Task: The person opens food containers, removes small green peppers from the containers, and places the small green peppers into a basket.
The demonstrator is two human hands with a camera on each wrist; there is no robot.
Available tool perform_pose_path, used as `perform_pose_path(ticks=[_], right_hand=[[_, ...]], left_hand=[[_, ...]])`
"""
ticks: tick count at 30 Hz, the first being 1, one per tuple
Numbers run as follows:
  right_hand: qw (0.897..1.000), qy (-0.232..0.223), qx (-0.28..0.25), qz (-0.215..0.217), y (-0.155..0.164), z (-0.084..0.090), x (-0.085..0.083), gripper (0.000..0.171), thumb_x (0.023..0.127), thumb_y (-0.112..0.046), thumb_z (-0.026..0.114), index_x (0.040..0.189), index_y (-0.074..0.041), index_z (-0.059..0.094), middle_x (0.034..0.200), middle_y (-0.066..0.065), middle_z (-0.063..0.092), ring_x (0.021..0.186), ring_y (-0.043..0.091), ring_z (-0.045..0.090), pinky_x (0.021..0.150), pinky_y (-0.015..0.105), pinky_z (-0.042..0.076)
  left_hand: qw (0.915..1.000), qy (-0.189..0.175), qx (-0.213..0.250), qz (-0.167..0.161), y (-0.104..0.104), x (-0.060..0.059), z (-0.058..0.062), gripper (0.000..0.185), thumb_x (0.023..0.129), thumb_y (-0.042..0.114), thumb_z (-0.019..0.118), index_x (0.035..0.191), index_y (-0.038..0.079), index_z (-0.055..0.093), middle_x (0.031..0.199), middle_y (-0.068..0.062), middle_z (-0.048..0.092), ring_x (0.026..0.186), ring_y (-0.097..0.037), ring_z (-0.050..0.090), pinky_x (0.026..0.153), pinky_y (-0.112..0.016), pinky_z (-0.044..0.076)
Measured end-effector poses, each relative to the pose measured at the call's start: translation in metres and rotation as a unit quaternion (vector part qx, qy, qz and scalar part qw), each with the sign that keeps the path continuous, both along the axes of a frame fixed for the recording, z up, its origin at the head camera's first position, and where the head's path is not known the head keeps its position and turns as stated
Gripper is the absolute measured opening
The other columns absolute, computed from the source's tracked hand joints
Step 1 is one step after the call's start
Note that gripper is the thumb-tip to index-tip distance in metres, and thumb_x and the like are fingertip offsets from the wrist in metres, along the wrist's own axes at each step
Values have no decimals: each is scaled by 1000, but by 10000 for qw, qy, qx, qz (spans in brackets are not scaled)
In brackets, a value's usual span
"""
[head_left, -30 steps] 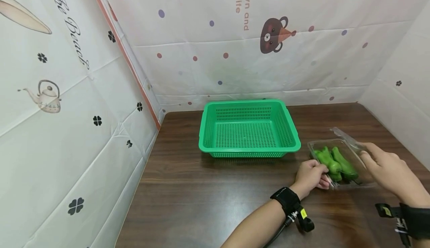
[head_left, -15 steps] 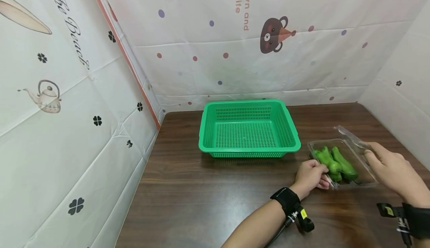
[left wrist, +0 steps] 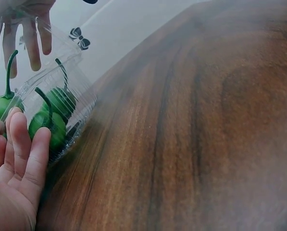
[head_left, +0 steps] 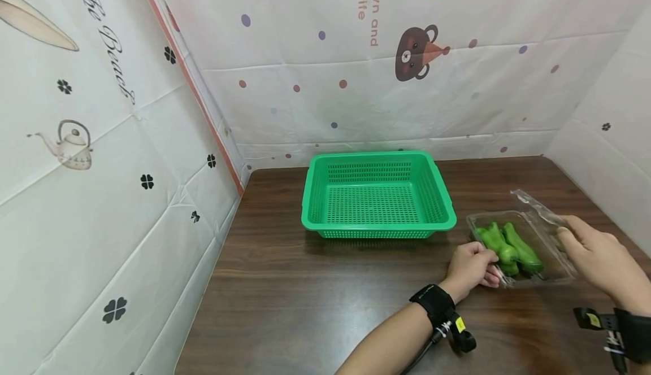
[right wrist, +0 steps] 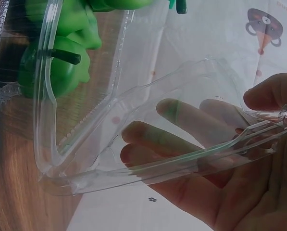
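Observation:
A clear plastic clamshell box (head_left: pixel 551 265) stands at the table's right side with several green peppers (head_left: pixel 520 248) inside. Their dark stems show in the left wrist view, where one pepper (left wrist: pixel 47 130) lies close behind the box wall. My left hand (head_left: pixel 469 267) pinches the box's near-left edge between thumb and fingers. The hinged lid (head_left: pixel 539 210) is raised on the right, tilted away from the box. My right hand (head_left: pixel 600 256) holds its edge; in the right wrist view the thumb (right wrist: pixel 273 91) is over the lid's edge and the fingers spread behind the clear plastic.
A green perforated basket (head_left: pixel 378 231) stands on the brown wooden table (head_left: pixel 285 307), left of the box and near the back. Printed white sheeting (head_left: pixel 305 81) walls the table at the back and both sides. Each wrist wears a black strap (head_left: pixel 432 301) with a camera and cable.
My right hand has shifted slightly to the right, swinging the lid farther from the box. The left hand and the peppers have stayed in place.

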State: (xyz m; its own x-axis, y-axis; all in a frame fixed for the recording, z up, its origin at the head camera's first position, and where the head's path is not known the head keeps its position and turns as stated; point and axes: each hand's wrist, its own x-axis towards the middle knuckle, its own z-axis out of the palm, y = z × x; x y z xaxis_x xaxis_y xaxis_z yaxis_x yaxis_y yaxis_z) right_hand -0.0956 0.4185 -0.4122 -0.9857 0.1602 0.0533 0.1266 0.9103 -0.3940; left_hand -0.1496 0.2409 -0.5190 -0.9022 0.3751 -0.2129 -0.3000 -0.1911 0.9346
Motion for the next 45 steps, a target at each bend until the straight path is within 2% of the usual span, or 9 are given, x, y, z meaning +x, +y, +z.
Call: perform_pose_path(ticks=[17,23,27,29,32,36,39,42,45], right_hand=[[9999,91,-15,-105,3,0,3,60,110,-32,19,147,14,31,73,9,46,50,18,33,49,36,27],[9997,190,-141,-94,7,-3,3,58,111,-32,22,146,11,35,87,26,56,52,19,38,49,36,29],[9996,202,-170,-110,9,-4,1,59,110,-34,21,148,10,34,80,20,52,51,19,37,47,35,29],[9996,209,-163,-116,9,-5,2,60,110,-35,19,148,10,33,70,8,45,47,17,33,45,35,28],[9996,185,-165,-104,8,-4,1,60,110,-35,19,149,9,33,71,9,45,46,17,33,44,35,29],[9996,177,-202,-127,9,-3,0,58,110,-33,22,149,9,33,92,28,55,53,20,37,48,36,29],[9994,210,-228,-153,11,-2,-1,55,110,-30,23,146,10,36,113,39,53,59,23,40,53,36,29],[9993,229,-252,-170,13,-2,-1,53,111,-28,24,145,11,36,121,43,49,70,37,50,56,43,34],[9992,251,-249,-171,14,-2,-1,53,111,-27,23,145,13,34,128,45,45,91,54,54,60,48,37]], left_hand=[[10000,15,-84,1,2,0,-2,25,88,10,66,66,10,54,50,1,57,38,-9,53,40,-23,46],[10000,14,-43,-35,2,0,-2,25,88,10,66,66,10,54,50,1,57,38,-9,52,39,-23,45],[10000,30,-6,-53,1,0,-1,23,88,10,65,67,8,54,50,1,57,38,-9,53,39,-23,45],[10000,46,6,-72,1,0,-1,23,88,10,65,68,7,55,50,1,57,38,-9,53,39,-23,46],[9999,74,30,-92,0,0,-1,22,88,10,65,68,7,55,51,1,57,39,-9,53,39,-22,46],[9998,114,60,-128,0,-1,-2,22,89,10,65,69,7,55,52,1,58,40,-8,53,40,-22,46],[9998,116,67,-144,0,-2,-3,23,89,10,65,69,7,55,52,1,58,40,-8,53,40,-22,46],[9998,118,54,-150,0,-2,-3,23,89,10,65,69,8,55,53,1,58,41,-8,53,40,-21,45],[9998,115,35,-147,-1,-2,-3,24,89,10,65,68,9,54,53,1,58,41,-8,53,40,-21,45]])
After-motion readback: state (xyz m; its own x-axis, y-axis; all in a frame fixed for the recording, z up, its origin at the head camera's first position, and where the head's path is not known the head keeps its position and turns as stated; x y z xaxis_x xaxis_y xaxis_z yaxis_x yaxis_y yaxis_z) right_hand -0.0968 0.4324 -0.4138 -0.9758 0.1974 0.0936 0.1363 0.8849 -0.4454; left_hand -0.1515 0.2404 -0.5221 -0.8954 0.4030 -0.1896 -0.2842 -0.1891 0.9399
